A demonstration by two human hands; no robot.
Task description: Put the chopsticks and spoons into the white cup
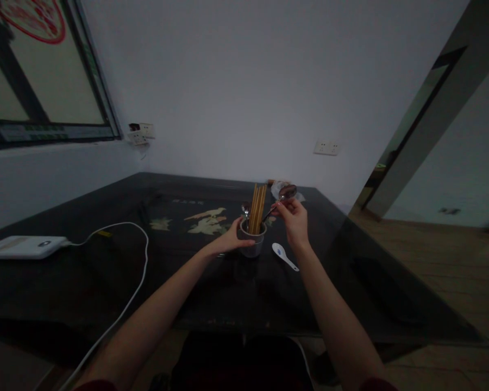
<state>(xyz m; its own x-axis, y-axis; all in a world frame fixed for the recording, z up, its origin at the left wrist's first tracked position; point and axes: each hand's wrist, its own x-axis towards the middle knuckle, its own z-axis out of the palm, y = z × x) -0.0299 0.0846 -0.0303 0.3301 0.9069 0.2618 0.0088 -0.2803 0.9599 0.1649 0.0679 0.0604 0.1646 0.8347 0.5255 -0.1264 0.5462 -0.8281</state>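
Observation:
A small grey cup (253,243) stands on the dark glossy table (187,271) and holds several wooden chopsticks (257,209) and a metal spoon (245,209). My left hand (233,239) is wrapped round the cup's left side. My right hand (293,217) is closed on the handle of another metal spoon (284,196), whose bowl points up and right while its handle slants down toward the cup's rim. A white ceramic spoon (284,255) lies on the table just right of the cup, below my right hand.
A white flat device (24,246) with a white cable (134,282) lies at the table's left. A crumpled clear wrapper (277,187) sits at the far edge. Wall sockets (326,147) are behind. Wooden floor (440,271) and a doorway lie to the right.

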